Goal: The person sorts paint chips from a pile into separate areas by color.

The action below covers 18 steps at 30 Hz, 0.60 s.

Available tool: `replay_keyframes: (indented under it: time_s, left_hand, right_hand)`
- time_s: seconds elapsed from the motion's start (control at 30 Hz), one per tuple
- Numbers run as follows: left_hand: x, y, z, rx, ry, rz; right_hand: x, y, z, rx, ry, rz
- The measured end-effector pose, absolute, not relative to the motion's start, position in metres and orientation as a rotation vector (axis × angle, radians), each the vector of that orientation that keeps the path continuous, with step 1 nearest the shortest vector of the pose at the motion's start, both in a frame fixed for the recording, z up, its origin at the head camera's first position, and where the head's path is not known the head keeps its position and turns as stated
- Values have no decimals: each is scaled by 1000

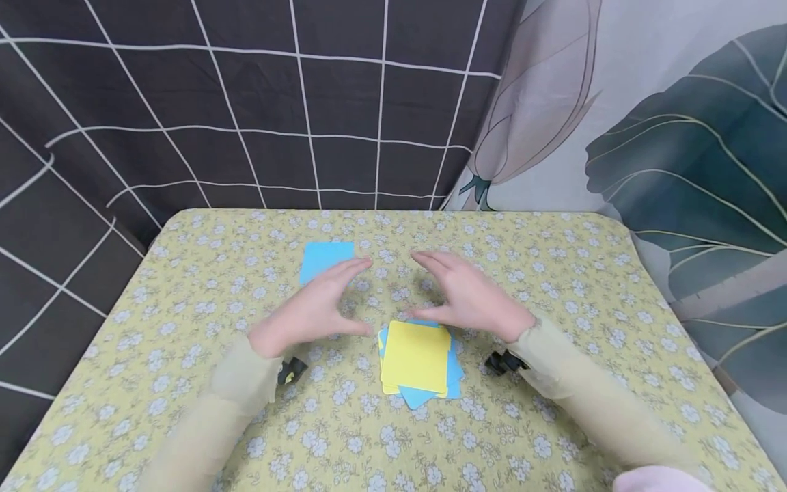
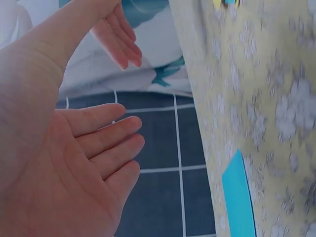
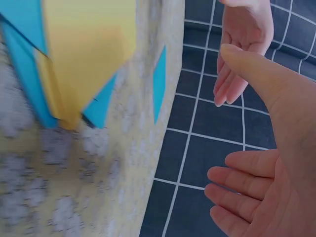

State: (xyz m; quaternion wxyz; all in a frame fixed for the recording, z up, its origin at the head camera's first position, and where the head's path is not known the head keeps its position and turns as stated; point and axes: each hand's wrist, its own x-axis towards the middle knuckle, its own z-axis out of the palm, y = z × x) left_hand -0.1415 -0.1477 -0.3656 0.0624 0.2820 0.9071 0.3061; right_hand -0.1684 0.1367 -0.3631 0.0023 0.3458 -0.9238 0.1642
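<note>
A pile of yellow and blue square sheets [image 1: 415, 357] lies on the table, its corners fanned at different angles and a yellow sheet on top. Off to the far left a blue sheet [image 1: 321, 258] lies apart. My left hand [image 1: 313, 307] hovers between the two, fingers extended and thumb apart, partly covering the blue sheet in the head view. Just behind and right of the pile is my right hand [image 1: 470, 294], likewise with extended fingers. The palms face each other, and both hands hold nothing. In the right wrist view the pile's yellow top sheet [image 3: 91, 44] appears blurred.
A yellow floral cloth [image 1: 553, 424] covers the table. Behind it hangs a dark curtain [image 1: 246, 96] with white grid lines, and at the right a pale curtain [image 1: 553, 137] with large leaves. Black wrist devices [image 1: 505, 362] sit below the sleeves.
</note>
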Motion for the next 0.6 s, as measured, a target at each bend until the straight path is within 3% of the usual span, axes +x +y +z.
replay_keyframes:
  time_s: [0.6]
  left_hand:
    - [-112, -119, -386, 971, 2632, 790]
  right_hand:
    - [-114, 169, -387, 1043, -2919, 538]
